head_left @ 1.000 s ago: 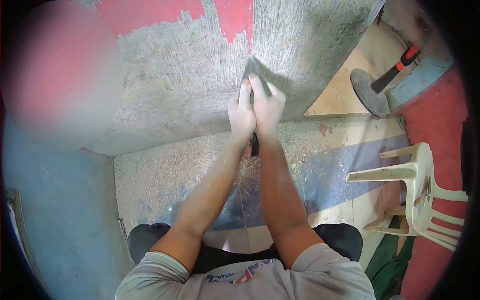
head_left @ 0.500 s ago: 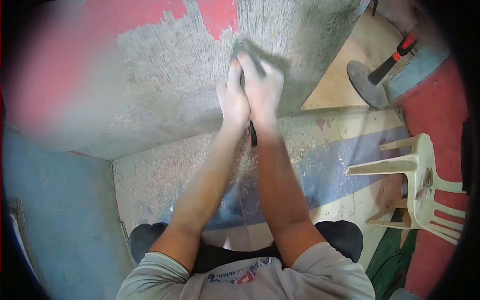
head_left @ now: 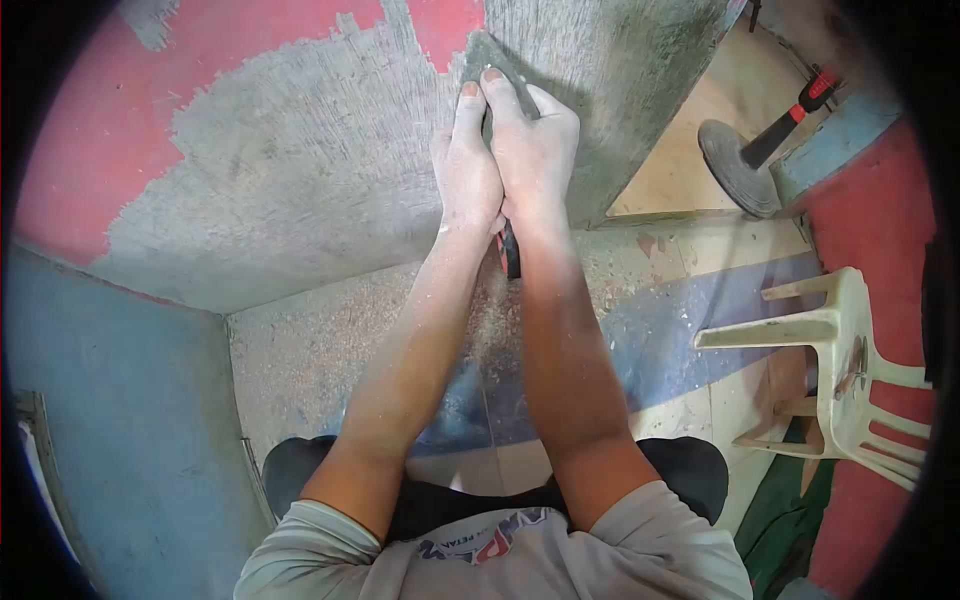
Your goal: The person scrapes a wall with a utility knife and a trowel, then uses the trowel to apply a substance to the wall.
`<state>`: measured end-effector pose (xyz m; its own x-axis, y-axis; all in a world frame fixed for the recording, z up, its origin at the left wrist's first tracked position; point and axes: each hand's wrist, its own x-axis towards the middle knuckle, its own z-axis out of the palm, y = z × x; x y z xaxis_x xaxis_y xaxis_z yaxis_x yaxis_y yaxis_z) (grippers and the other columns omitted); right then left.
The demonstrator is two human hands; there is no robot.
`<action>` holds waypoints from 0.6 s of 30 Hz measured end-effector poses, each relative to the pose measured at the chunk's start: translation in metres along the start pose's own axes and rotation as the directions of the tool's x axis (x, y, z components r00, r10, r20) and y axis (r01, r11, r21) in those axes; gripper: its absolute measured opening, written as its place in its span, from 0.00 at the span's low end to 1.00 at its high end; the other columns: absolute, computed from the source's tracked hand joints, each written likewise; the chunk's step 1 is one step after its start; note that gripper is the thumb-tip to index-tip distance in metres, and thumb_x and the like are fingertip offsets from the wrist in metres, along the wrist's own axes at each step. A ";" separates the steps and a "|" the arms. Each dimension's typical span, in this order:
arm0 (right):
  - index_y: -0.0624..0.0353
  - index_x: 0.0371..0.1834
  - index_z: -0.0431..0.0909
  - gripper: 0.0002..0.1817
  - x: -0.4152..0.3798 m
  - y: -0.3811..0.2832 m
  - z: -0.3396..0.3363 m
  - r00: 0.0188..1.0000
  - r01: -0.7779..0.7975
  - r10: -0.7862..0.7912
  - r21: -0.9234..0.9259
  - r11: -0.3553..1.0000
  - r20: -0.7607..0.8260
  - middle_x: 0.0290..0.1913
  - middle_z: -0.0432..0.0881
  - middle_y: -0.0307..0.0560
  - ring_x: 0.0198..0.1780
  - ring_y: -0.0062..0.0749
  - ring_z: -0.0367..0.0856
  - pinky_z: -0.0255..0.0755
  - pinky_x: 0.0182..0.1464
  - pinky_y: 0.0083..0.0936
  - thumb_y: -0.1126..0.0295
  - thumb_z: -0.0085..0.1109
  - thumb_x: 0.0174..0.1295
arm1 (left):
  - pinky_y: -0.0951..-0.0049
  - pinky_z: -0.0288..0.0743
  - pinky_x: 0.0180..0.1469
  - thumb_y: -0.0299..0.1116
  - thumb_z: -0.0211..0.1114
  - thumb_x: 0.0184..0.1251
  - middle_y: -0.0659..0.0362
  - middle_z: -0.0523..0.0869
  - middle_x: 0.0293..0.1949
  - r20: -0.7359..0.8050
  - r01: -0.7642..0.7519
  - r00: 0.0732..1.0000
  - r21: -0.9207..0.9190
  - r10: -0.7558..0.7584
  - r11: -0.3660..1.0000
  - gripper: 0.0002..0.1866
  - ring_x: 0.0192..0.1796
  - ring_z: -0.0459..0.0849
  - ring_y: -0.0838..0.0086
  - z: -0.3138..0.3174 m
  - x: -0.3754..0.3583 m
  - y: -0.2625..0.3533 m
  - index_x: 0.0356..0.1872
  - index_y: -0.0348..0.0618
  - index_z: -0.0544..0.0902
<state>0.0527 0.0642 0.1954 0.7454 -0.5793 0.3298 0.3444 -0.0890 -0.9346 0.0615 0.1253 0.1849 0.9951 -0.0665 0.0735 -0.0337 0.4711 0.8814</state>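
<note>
Both of my hands, coated in pale dust, are clasped together around one paint scraper at the panel. My left hand [head_left: 467, 180] grips it from the left and my right hand [head_left: 538, 160] from the right, with both thumbs pointing up along the tool. The scraper's grey blade [head_left: 484, 52] lies against the panel at the lower edge of a patch of pink paint [head_left: 447, 28]. Below my wrists its black and red handle end [head_left: 511, 255] sticks out. Most of the handle is hidden by my fingers. Bare, grained grey panel surface [head_left: 300, 140] surrounds my hands.
Paint flakes and dust cover the tiled floor [head_left: 330, 350] beneath my arms. A pale plastic chair [head_left: 835, 335] lies tipped on the right. Beyond it is a round grey disc [head_left: 735, 165] on a black and red shaft. A blue wall [head_left: 130, 400] bounds the left side.
My hands and the scraper have moved slightly up the panel, bringing the blade to the pink paint's edge. The blur over the left side is gone.
</note>
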 end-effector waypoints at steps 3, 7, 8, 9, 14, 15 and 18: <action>0.73 0.41 0.85 0.20 -0.008 0.019 -0.005 0.999 -0.043 0.042 0.034 0.999 0.004 0.28 0.86 0.53 0.31 0.27 0.80 0.75 0.39 0.33 0.59 0.66 0.70 | 0.70 0.79 0.48 0.43 0.56 0.84 0.56 0.86 0.47 -0.009 0.004 1.000 0.086 -0.003 0.996 0.20 0.48 0.83 0.74 -0.015 -0.005 -0.024 0.53 0.34 0.85; 0.75 0.44 0.86 0.20 -0.020 0.034 -0.021 0.982 -0.184 0.184 0.005 0.983 0.037 0.29 0.86 0.47 0.33 0.25 0.79 0.74 0.39 0.31 0.61 0.67 0.69 | 0.71 0.80 0.52 0.44 0.58 0.84 0.54 0.86 0.49 -0.026 0.037 0.999 -0.065 -0.038 0.997 0.21 0.50 0.84 0.73 -0.020 -0.015 -0.052 0.54 0.31 0.84; 0.74 0.43 0.86 0.20 -0.014 0.031 -0.020 0.983 -0.182 0.183 -0.025 0.983 0.036 0.28 0.86 0.47 0.33 0.25 0.79 0.74 0.39 0.31 0.61 0.66 0.69 | 0.71 0.78 0.50 0.43 0.57 0.84 0.55 0.86 0.47 -0.006 0.045 0.999 -0.058 -0.045 0.997 0.21 0.48 0.84 0.74 -0.019 -0.011 -0.051 0.52 0.31 0.84; 0.74 0.42 0.86 0.20 -0.010 0.026 -0.022 0.981 -0.188 0.190 -0.059 0.980 0.034 0.28 0.86 0.47 0.33 0.25 0.79 0.74 0.39 0.32 0.61 0.66 0.69 | 0.71 0.78 0.50 0.42 0.57 0.84 0.55 0.86 0.46 -0.039 0.044 0.998 -0.048 -0.046 0.998 0.20 0.47 0.83 0.74 -0.013 -0.011 -0.047 0.52 0.31 0.85; 0.72 0.40 0.87 0.19 -0.010 0.052 -0.029 0.996 -0.060 0.067 -0.126 0.990 0.054 0.28 0.87 0.48 0.32 0.26 0.80 0.75 0.39 0.33 0.60 0.65 0.69 | 0.71 0.76 0.47 0.44 0.58 0.83 0.56 0.86 0.42 -0.064 -0.080 0.995 0.028 0.082 0.996 0.21 0.45 0.82 0.75 -0.015 -0.017 -0.066 0.48 0.32 0.86; 0.72 0.39 0.87 0.20 -0.012 0.060 -0.028 0.997 -0.071 0.073 -0.072 0.995 0.035 0.28 0.86 0.49 0.32 0.27 0.80 0.75 0.39 0.34 0.59 0.65 0.69 | 0.72 0.76 0.48 0.44 0.58 0.83 0.56 0.86 0.42 -0.055 -0.105 0.993 0.018 0.106 0.994 0.21 0.45 0.82 0.75 -0.021 -0.011 -0.078 0.48 0.32 0.86; 0.72 0.36 0.85 0.23 -0.015 0.065 -0.024 0.999 -0.049 0.048 -0.022 0.999 -0.015 0.27 0.85 0.61 0.30 0.38 0.83 0.75 0.39 0.38 0.56 0.64 0.69 | 0.70 0.77 0.46 0.44 0.58 0.83 0.57 0.86 0.42 -0.066 -0.081 0.994 0.040 0.084 0.996 0.21 0.44 0.82 0.75 -0.019 -0.008 -0.074 0.48 0.32 0.86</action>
<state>0.0498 0.0475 0.1262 0.7523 -0.5953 0.2823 0.2951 -0.0786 -0.9522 0.0580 0.1077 0.1107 0.9927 0.0311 0.1162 -0.1180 0.4396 0.8904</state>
